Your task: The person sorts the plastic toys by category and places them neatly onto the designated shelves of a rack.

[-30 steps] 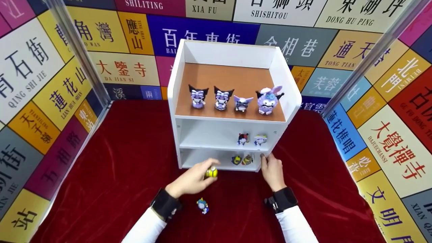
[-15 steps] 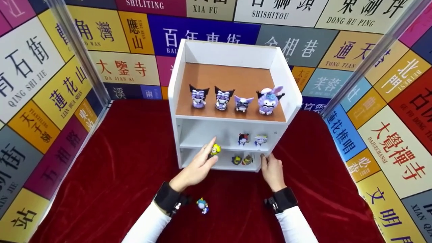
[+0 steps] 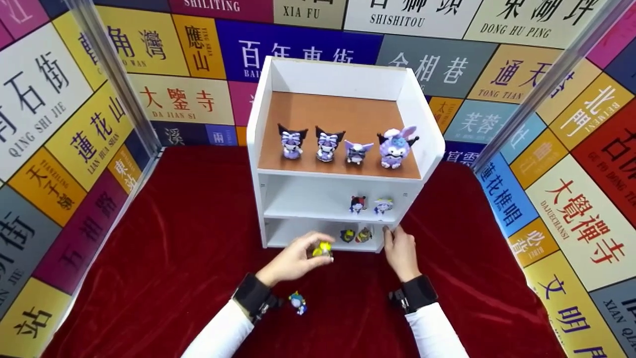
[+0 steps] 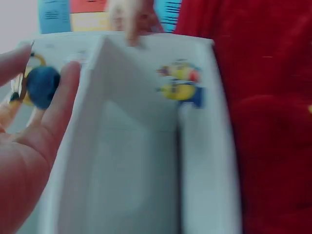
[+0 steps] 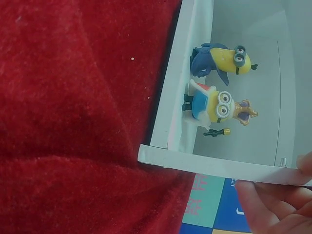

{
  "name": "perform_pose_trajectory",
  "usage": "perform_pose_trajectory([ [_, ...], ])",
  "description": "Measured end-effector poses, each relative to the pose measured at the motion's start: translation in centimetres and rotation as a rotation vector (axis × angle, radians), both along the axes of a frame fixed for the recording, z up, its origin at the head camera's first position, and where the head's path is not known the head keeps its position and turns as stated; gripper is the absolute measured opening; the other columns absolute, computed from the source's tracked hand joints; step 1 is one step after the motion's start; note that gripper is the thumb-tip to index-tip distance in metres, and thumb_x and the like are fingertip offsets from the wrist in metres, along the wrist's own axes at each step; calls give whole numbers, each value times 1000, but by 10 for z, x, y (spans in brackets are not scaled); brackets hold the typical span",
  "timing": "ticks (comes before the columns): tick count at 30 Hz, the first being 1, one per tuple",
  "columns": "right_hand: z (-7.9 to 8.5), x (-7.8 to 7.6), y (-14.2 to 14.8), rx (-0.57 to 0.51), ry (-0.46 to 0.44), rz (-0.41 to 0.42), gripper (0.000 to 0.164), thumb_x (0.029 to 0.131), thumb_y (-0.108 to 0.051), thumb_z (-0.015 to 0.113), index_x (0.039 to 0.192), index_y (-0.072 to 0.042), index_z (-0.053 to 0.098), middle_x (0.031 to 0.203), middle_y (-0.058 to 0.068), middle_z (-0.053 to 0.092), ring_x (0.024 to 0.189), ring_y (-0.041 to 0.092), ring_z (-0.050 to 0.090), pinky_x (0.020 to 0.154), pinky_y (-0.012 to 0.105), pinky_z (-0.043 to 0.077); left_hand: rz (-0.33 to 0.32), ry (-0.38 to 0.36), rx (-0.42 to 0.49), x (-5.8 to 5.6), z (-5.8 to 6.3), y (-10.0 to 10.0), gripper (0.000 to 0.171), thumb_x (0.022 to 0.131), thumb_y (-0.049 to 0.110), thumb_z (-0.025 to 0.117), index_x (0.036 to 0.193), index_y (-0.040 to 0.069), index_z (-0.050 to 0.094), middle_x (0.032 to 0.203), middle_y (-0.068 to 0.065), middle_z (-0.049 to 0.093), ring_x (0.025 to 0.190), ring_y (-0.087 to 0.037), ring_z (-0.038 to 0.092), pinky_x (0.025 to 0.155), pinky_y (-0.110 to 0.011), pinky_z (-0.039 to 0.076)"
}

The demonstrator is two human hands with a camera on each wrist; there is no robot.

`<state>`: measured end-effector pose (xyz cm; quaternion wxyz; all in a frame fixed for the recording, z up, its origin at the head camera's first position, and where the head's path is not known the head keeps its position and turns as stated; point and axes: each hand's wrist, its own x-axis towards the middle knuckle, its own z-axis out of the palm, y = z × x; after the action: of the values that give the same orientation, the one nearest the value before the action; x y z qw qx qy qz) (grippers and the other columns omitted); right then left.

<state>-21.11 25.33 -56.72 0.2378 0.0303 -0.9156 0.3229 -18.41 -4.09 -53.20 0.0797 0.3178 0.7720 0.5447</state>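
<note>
My left hand [image 3: 295,256] pinches a yellow-and-blue Minion figurine [image 3: 324,248] in front of the bottom shelf of a white shelf unit [image 3: 343,175]. In the left wrist view the figurine's round blue part [image 4: 43,87] shows between the fingers. My right hand [image 3: 401,253] grips the front edge of the unit's right side panel, low down, with the thumb inside and fingers outside. Two Minion figurines stand at the right of the bottom shelf: one in a blue outfit [image 5: 222,61] and a crowned one [image 5: 217,106] with a small dark, yellow-tipped piece [image 5: 217,132] beside it.
Several purple-and-black figurines [image 3: 326,144] line the brown top shelf. Two small figurines [image 3: 357,204] stand at the right of the middle shelf. A blue figurine [image 3: 298,303] lies on the red cloth [image 3: 198,223] beside my left wrist. Sign-printed walls surround the back and sides.
My left hand with the Minion figurine rose to the middle shelf's edge, then came down and slightly right to the bottom shelf's front. My right hand stays in place.
</note>
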Motion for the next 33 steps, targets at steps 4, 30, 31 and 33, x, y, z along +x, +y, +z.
perform_pose_trajectory([
  [4,0,1,1,4,-8,0,16,97,-9,61,83,0,61,57,8,54,54,23,52,51,39,45,43,-10,-82,-12,-29,2,40,89,26,76,126,11,67,125,-10,70,107,-23,66,99,-42,54],
  [30,0,1,1,0,-18,7,18,97,-8,61,82,0,61,58,10,57,53,20,51,49,33,42,313,160,-331,-68,-64,48,26,81,10,81,106,6,72,97,-9,74,88,-24,66,81,-37,55],
  [31,0,1,1,1,-18,8,17,98,-9,61,82,0,61,58,10,57,53,20,51,49,32,42,314,165,-335,-68,-64,49,26,82,11,80,106,6,72,98,-8,74,89,-25,66,82,-37,55],
  [33,0,1,1,2,-19,9,16,98,-8,61,84,1,61,59,10,57,53,19,51,49,31,41,315,166,-332,-69,-64,49,25,83,10,80,106,6,71,100,-10,74,93,-27,67,86,-39,55],
])
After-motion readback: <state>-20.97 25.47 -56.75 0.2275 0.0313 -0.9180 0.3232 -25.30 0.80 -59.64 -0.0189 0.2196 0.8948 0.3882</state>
